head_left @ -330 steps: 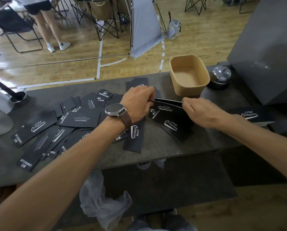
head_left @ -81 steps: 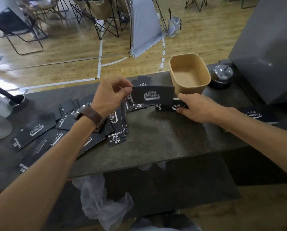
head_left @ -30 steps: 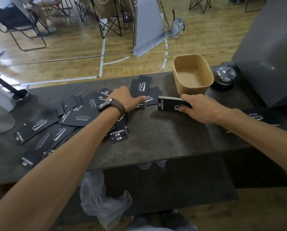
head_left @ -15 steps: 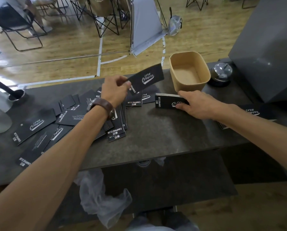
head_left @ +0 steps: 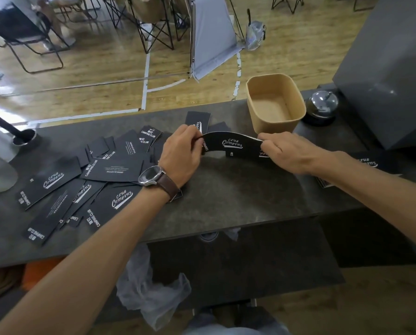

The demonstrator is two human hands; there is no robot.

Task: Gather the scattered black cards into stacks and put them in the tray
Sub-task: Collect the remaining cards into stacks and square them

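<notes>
A black card (head_left: 231,144) with white "Club Camping" lettering arches between both hands above the dark counter (head_left: 238,189). My left hand (head_left: 181,153), with a watch on its wrist, pinches the card's left end. My right hand (head_left: 286,153) pinches the right end over a small stack of cards (head_left: 244,154) that it partly hides. Several more black cards (head_left: 86,180) lie scattered on the left of the counter. The tan tray (head_left: 298,112) stands behind my right hand with nothing inside.
A chrome call bell (head_left: 323,105) sits right of the tray, beside a large grey box (head_left: 390,68). More black cards (head_left: 368,163) lie under my right forearm. A black stand base (head_left: 23,137) is at the counter's far left. Crumpled plastic (head_left: 149,286) lies below the counter.
My left hand has carried the lifted card right and down from the air onto the stack. My right hand now pinches its other end, and the card bows upward.
</notes>
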